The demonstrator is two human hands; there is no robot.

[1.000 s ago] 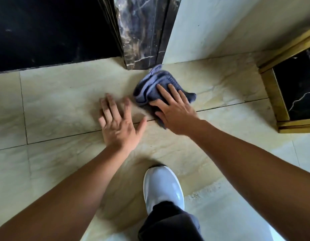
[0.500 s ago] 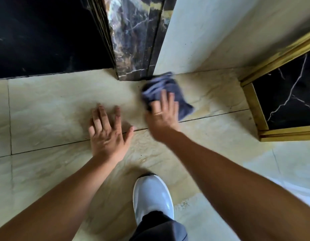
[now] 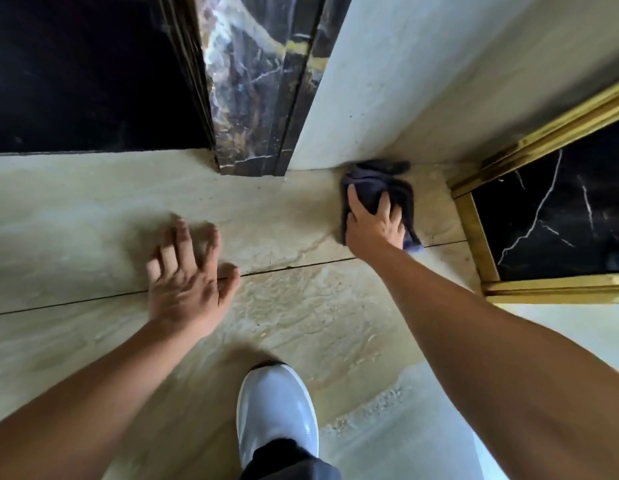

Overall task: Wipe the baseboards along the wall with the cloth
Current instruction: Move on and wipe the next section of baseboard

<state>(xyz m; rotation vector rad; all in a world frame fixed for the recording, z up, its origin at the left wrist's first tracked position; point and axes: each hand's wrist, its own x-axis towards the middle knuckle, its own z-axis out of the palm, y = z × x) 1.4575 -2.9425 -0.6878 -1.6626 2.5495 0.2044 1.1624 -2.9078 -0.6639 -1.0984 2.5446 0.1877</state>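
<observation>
A dark blue cloth (image 3: 398, 192) lies bunched on the beige floor tiles, its far edge touching the foot of the cream wall (image 3: 405, 91). My right hand (image 3: 375, 226) presses down on the cloth with fingers curled over it. My left hand (image 3: 187, 275) rests with fingers spread on the floor tiles to the left, holding nothing. No separate baseboard strip shows; the cream wall meets the floor directly.
A dark marble door frame (image 3: 252, 98) stands left of the cloth, beside a black panel (image 3: 86, 71). A gold-framed black marble panel (image 3: 550, 209) sits close to the right of the cloth. My white shoe (image 3: 277, 410) is planted on the floor tiles (image 3: 301, 323) below.
My right hand has slid the cloth to the right along the wall's foot, away from the marble door frame. My left hand stays on the floor.
</observation>
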